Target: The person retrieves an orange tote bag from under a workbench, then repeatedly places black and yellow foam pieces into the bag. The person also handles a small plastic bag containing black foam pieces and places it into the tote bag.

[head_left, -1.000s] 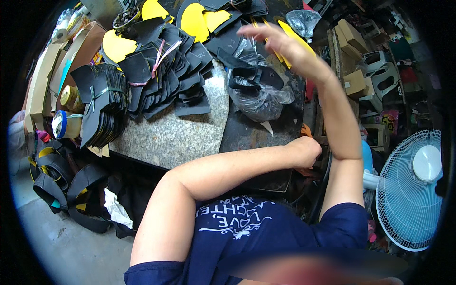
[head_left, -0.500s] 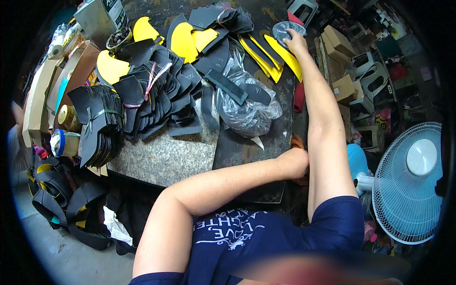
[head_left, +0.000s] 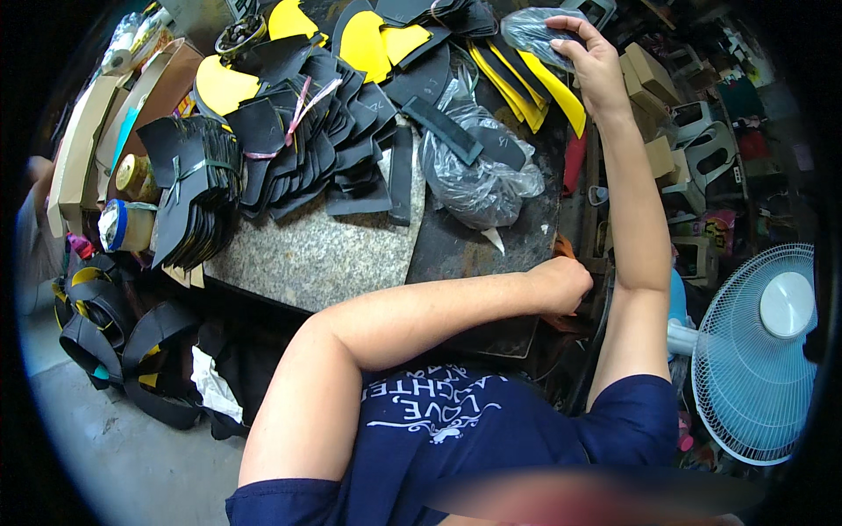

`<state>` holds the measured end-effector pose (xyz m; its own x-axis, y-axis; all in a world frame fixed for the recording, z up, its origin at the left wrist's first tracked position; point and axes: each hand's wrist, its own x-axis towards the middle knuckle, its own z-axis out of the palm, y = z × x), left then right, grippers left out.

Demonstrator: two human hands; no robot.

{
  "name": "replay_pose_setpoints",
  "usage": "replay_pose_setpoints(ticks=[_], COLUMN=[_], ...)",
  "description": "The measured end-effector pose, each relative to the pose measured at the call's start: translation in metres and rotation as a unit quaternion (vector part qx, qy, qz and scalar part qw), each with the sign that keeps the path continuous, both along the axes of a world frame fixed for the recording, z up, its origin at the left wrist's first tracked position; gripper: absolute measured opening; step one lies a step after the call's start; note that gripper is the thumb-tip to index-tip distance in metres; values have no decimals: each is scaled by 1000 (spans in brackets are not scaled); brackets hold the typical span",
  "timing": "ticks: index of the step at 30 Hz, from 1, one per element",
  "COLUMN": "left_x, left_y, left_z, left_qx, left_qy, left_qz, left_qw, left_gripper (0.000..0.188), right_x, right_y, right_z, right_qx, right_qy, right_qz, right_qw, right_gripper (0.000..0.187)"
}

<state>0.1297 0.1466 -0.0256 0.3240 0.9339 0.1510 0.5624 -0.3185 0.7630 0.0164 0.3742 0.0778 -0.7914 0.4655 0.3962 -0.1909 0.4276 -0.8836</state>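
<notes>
My right hand (head_left: 596, 66) is at the far right corner of the workbench. Its thumb and fingers close on a clear plastic bag (head_left: 531, 35) with something dark inside. My left arm lies across the bench front, and my left hand (head_left: 561, 286) is curled at the right edge. Orange-brown material (head_left: 564, 246) shows around that hand; what its fingers grip is hidden. Between the hands lies a larger crumpled plastic bag (head_left: 491, 195) with dark pieces, and a dark strip (head_left: 443, 130) rests over it. Yellow-and-black curved pieces (head_left: 553, 88) sit just below the right hand.
Tied stacks of black cut pieces (head_left: 197, 171) cover the bench's left, beside jars (head_left: 127, 226) and cardboard (head_left: 83, 158). A speckled slab (head_left: 324, 263) forms part of the top. To the right stand a fan (head_left: 759, 351), boxes (head_left: 651, 74) and plastic stools (head_left: 710, 149).
My right hand has lifted the small plastic bag, now more stretched out, and its arm bends more. The view has shifted, so the bench appears higher and farther right. My left hand stays at the edge.
</notes>
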Motion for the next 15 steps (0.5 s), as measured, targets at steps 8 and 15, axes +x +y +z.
replay_pose_setpoints(ticks=[8, 15], left_x=[-2, 2], left_y=[-2, -17], left_z=[8, 23], left_qx=[-22, 11], left_qy=[35, 126], left_qz=[-1, -80], left_qw=[999, 989], left_gripper=[18, 19], right_x=[26, 53], right_y=[-141, -148], right_z=[7, -15], right_qx=[135, 385], right_qy=[-126, -168], right_qz=[159, 21], right_qw=[970, 907], right_gripper=[32, 34])
